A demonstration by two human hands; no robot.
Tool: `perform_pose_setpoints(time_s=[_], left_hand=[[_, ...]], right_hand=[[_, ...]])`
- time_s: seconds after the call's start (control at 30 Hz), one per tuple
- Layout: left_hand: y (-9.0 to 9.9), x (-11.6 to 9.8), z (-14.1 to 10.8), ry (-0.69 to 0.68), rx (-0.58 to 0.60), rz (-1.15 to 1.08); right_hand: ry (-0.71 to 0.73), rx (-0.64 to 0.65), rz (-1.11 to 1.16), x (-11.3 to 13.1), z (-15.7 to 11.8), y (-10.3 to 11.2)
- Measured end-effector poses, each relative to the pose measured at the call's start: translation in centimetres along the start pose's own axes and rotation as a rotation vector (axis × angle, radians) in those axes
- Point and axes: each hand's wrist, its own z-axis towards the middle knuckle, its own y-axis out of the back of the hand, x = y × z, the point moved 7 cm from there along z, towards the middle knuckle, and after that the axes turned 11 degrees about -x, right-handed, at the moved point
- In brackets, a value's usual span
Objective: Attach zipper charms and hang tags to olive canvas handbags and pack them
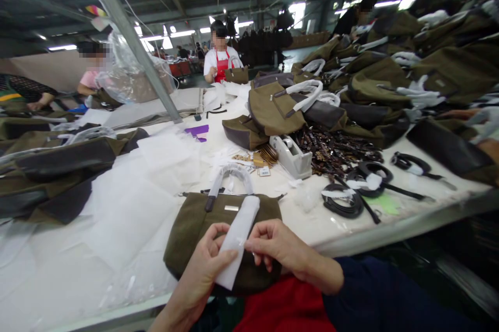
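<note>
An olive handbag (191, 223) with a dark base lies at the table's front edge, its wrapped handle (234, 171) standing up behind it. Above the bag, my left hand (210, 256) holds a folded strip of white wrapping (240, 233), thumb on top and fingers behind. My right hand (278, 246) is pinched at the right edge of that strip, near a small shiny spot; whether it grips tape or the wrapping is too small to tell. A small metal plate (231, 208) shows on the bag, left of the strip.
White sheets (128, 207) spread at left, beside more bags (66, 166). Behind the bag are a tape dispenser (291, 156), tags (264, 171) and a brown strap heap (335, 150). Coiled black straps (343, 201) lie right. Bags (390, 82) pile up behind. A person (222, 62) stands across the table.
</note>
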Motion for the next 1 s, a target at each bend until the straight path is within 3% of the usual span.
perform_pose_setpoints(time_s=[0.47,0.53,0.6,0.67,0.73,0.83,1.0], left_hand=[[0.6,-0.6,-0.3,-0.009,-0.081,-0.028],[0.7,-0.7,-0.3,-0.011,-0.091,-0.028],[0.8,-0.7,-0.3,-0.011,-0.089,-0.024],[0.8,-0.6,-0.2,-0.008,-0.083,-0.025],[0.8,-0.5,-0.1,-0.002,-0.077,-0.032],[0.9,-0.4,0.0,0.008,-0.071,-0.036],[1.0,-0.3,0.0,0.014,-0.064,-0.049]], right_hand=[[0.035,-0.056,-0.102,-2.2,0.9,0.6],[0.237,-0.159,-0.206,-1.1,0.6,1.6],[0.604,-0.270,-0.386,1.3,-0.7,2.2],[0.974,-0.298,-0.585,3.4,-2.4,1.5],[1.211,-0.267,-0.754,4.3,-3.6,0.4],[1.356,-0.224,-0.944,4.4,-3.7,-0.9],[1.425,-0.151,-1.094,4.1,-3.2,-2.0]])
